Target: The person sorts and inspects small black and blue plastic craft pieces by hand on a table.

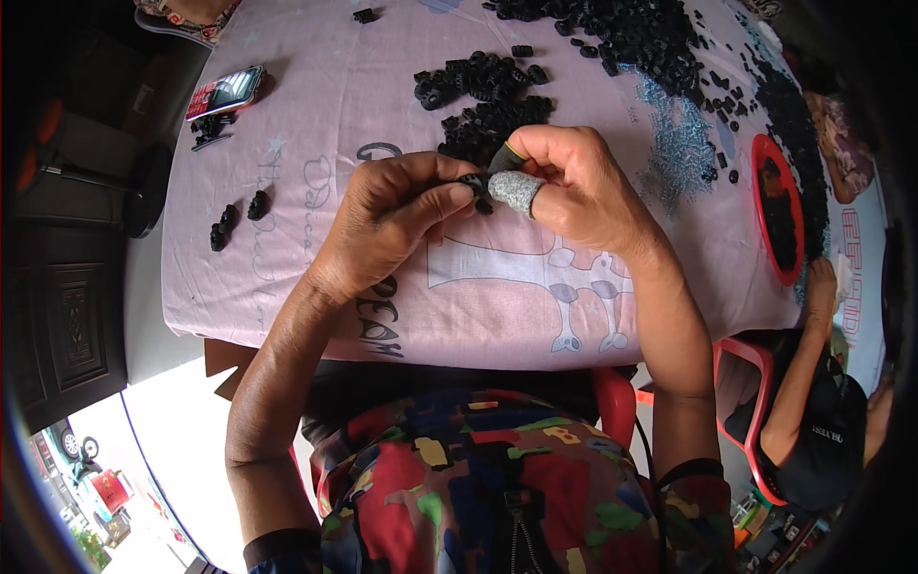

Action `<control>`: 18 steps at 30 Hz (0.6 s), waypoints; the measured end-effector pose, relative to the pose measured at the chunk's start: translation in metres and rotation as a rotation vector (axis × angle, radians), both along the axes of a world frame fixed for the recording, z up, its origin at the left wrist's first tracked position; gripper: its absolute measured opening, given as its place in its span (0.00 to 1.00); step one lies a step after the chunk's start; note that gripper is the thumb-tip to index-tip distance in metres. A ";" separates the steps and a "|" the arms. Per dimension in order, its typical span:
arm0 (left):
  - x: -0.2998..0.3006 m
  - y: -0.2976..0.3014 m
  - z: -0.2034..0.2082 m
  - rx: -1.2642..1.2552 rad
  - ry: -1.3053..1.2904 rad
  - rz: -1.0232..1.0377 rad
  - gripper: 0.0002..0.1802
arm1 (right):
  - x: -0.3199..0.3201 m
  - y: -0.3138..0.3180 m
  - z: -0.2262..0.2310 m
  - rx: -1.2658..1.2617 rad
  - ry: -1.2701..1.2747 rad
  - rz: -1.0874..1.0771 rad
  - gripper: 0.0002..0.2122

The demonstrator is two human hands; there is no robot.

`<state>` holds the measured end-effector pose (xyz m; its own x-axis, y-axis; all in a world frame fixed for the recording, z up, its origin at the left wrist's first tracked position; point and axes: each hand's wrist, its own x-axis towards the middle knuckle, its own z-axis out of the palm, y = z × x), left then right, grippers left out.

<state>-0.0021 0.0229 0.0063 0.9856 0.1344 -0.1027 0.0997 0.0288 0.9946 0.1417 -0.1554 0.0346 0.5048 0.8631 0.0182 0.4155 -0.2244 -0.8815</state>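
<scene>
Between the thumb and fingers of my left hand is a small black plastic part. My right hand meets it from the other side, its thumb and forefinger pinched together at the part. Grey knitted finger cots cover those two fingertips, and what exactly they pinch is hidden. Just beyond my hands lies a pile of similar black parts, and a second cluster partly touches my right hand's outline. A few more black parts sit apart on the left of the pink tablecloth.
A large heap of black parts covers the far right, beside scattered small bluish pieces. A red tray holding black pieces stands at the right edge. A red phone lies far left. Another person's arm is at right.
</scene>
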 end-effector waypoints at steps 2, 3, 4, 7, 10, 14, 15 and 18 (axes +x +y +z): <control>0.000 -0.001 0.001 0.040 -0.011 -0.007 0.14 | 0.000 0.000 0.000 -0.005 0.038 0.007 0.04; 0.000 -0.001 0.001 0.040 -0.011 -0.005 0.14 | 0.000 0.000 -0.001 -0.004 0.010 0.006 0.04; 0.000 -0.001 0.001 0.063 -0.001 -0.006 0.14 | -0.001 -0.001 -0.002 -0.004 -0.017 0.004 0.04; 0.000 -0.004 -0.003 0.147 0.001 0.009 0.14 | -0.004 0.000 0.000 0.002 -0.188 0.006 0.04; 0.000 -0.005 -0.004 0.146 0.002 0.025 0.15 | -0.005 0.000 -0.005 0.037 -0.312 -0.022 0.04; -0.001 -0.003 -0.001 0.041 0.011 0.026 0.16 | 0.000 -0.001 -0.001 0.019 -0.125 0.000 0.04; 0.000 -0.003 0.000 0.041 0.011 0.026 0.16 | 0.001 -0.002 -0.003 0.042 -0.096 0.007 0.04; 0.000 -0.003 0.001 0.004 -0.009 0.015 0.16 | 0.000 -0.002 -0.001 0.064 -0.060 0.011 0.04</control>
